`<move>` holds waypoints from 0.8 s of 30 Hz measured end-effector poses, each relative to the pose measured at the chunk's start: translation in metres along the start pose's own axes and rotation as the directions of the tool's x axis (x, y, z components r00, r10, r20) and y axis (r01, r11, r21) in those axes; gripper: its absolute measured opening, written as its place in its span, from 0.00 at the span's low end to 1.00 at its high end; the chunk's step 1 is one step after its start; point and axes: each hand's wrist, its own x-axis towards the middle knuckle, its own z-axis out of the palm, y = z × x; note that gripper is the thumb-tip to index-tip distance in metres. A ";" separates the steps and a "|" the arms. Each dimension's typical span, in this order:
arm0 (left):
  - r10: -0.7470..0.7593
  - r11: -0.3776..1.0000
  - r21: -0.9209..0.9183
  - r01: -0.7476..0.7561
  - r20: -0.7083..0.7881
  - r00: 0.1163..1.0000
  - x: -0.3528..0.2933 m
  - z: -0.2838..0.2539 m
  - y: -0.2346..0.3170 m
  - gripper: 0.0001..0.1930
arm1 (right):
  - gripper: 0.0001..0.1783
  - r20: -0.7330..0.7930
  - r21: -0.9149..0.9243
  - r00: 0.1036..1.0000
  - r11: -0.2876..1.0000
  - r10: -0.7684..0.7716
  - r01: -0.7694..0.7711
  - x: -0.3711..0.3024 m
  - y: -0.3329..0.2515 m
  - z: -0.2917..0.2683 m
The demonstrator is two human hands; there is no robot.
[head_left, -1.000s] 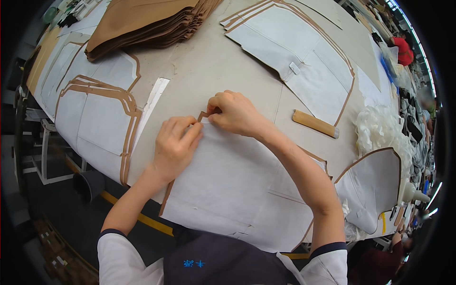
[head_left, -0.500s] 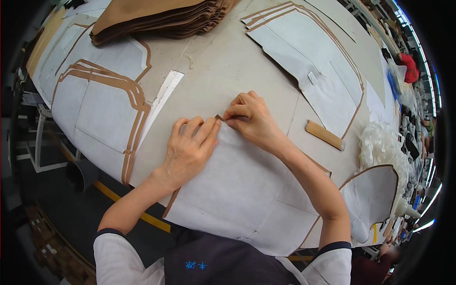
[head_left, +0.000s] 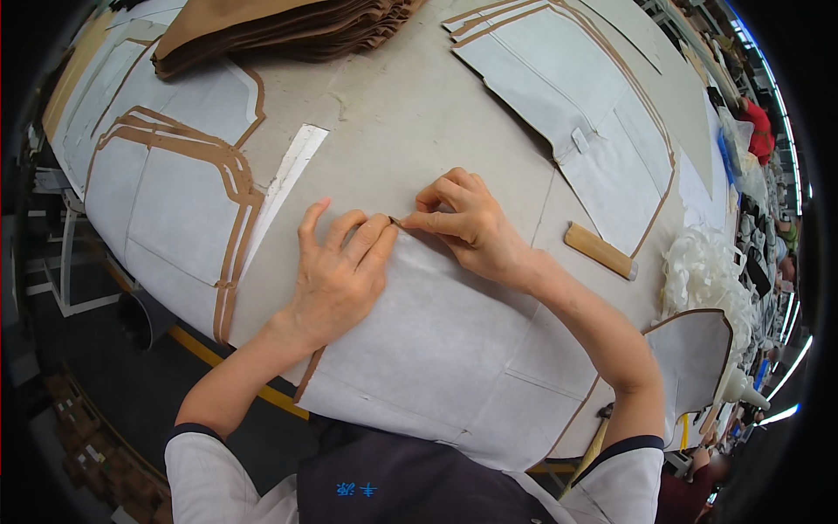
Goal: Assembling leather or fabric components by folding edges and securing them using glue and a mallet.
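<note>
A white-backed panel with brown edges point(head_left: 436, 349) lies across the table edge in front of me, its near end by my apron. My left hand point(head_left: 342, 284) rests on its upper left side with fingers spread, the index fingertip at a small brown fold point(head_left: 394, 222) on the far edge. My right hand point(head_left: 467, 229) pinches at that same fold, thumb and index finger together. The curled fingers partly hide what the pinch holds.
Stacked white-backed panels point(head_left: 179, 201) lie at left, and another stack point(head_left: 559, 105) at far right. A brown folded pile point(head_left: 279, 39) sits at the back. Nearby are a white strip point(head_left: 284, 188), a wooden tool point(head_left: 601, 251), white scraps point(head_left: 694, 266) and a curved panel point(head_left: 690, 367).
My left hand has shifted slightly left, its index and middle fingers spreading wider. My right hand stays at the fold, its thumb and index finger now straighter. The view has shifted slightly.
</note>
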 end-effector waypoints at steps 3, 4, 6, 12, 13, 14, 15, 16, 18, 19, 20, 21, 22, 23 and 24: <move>-0.018 0.998 -0.053 0.017 -0.005 1.000 0.000 0.002 -0.001 0.26 | 0.11 0.068 -0.075 0.990 0.989 -0.121 0.126 0.001 0.004 -0.007; -0.016 0.998 -0.055 0.016 -0.001 1.000 0.001 0.001 0.000 0.26 | 0.12 0.114 -0.115 0.979 0.977 -0.167 0.180 0.001 0.005 -0.009; -0.033 0.999 -0.037 0.034 0.034 0.999 0.006 -0.004 0.003 0.27 | 0.12 0.129 -0.216 0.954 0.932 -0.269 0.292 0.003 0.005 -0.009; -0.029 0.997 -0.066 0.031 0.032 0.999 0.010 -0.003 0.000 0.28 | 0.15 0.202 -0.464 0.890 0.760 -0.408 0.454 -0.005 -0.006 -0.003; -0.023 0.998 -0.064 0.026 0.035 0.999 0.012 -0.003 0.000 0.28 | 0.14 0.118 -0.296 0.953 0.906 -0.280 0.303 -0.005 -0.006 -0.003; -0.023 0.997 -0.078 0.025 0.036 0.999 0.014 -0.004 0.000 0.27 | 0.13 0.062 -0.102 0.990 0.986 -0.130 0.135 -0.005 -0.004 -0.005; -0.024 0.996 -0.089 0.027 0.038 0.999 0.015 -0.005 0.000 0.27 | 0.12 0.034 0.010 0.999 1.000 -0.028 0.028 -0.004 -0.001 -0.009; -0.020 0.996 -0.086 0.024 0.043 0.999 0.014 -0.006 -0.002 0.27 | 0.11 -0.043 0.080 0.997 0.995 0.058 -0.054 -0.005 0.003 -0.007; 0.000 0.995 -0.103 0.005 0.052 0.999 0.014 -0.007 -0.004 0.28 | 0.11 -0.034 0.092 0.997 0.994 0.062 -0.059 -0.010 0.006 -0.009; 0.004 0.995 -0.104 0.002 0.054 0.999 0.014 -0.007 -0.005 0.28 | 0.11 -0.038 0.093 0.997 0.994 0.065 -0.061 -0.011 0.007 -0.008; 0.008 0.995 -0.099 -0.003 0.053 0.999 0.014 -0.007 -0.005 0.28 | 0.11 -0.042 0.067 0.998 0.997 0.041 -0.038 -0.012 0.007 -0.008; 0.013 0.995 -0.095 -0.008 0.052 0.999 0.014 -0.007 -0.005 0.27 | 0.12 -0.045 0.040 0.999 0.999 0.017 -0.015 -0.013 0.007 -0.008; 0.014 0.995 -0.096 -0.009 0.052 0.999 0.014 -0.007 -0.006 0.27 | 0.12 -0.046 0.039 0.999 0.999 0.018 -0.017 -0.013 0.008 -0.009; 0.025 0.996 -0.089 -0.020 0.055 0.998 0.013 -0.007 -0.007 0.27 | 0.14 -0.039 -0.018 0.998 0.999 -0.047 0.047 -0.013 0.007 -0.010; 0.035 0.996 -0.080 -0.030 0.058 0.998 0.012 -0.007 -0.008 0.27 | 0.17 -0.029 -0.073 0.993 0.991 -0.113 0.110 -0.012 0.008 -0.011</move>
